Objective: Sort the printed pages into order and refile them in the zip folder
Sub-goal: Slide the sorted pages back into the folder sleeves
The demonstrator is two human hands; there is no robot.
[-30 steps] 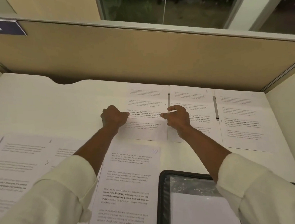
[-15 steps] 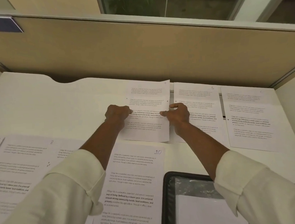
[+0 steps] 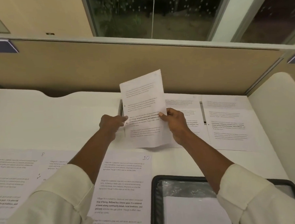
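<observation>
The right hand (image 3: 175, 122) pinches the tilted printed page (image 3: 143, 102) by its right edge, and the left hand (image 3: 111, 122) pinches the opposite edge. Page 10 (image 3: 124, 180) lies nearer the person than both hands.

raised page (image 3: 143, 102), centre frame, is reading as thin matt white paper, flexing slightly; page marked 10 (image 3: 126, 180), lower centre, is looking like the same stock. desk top (image 3: 50, 119) is showing a smooth white matt finish. partition panel (image 3: 141, 64) across the upper frame is looking like matt tan cloth. zip folder (image 3: 154, 196), lower right, is showing black cloth-like edging and crinkled glossy clear plastic. sleeves (image 3: 46, 209) are looking like soft cream cloth. window glass (image 3: 130, 14), top, is reflecting glossy
</observation>
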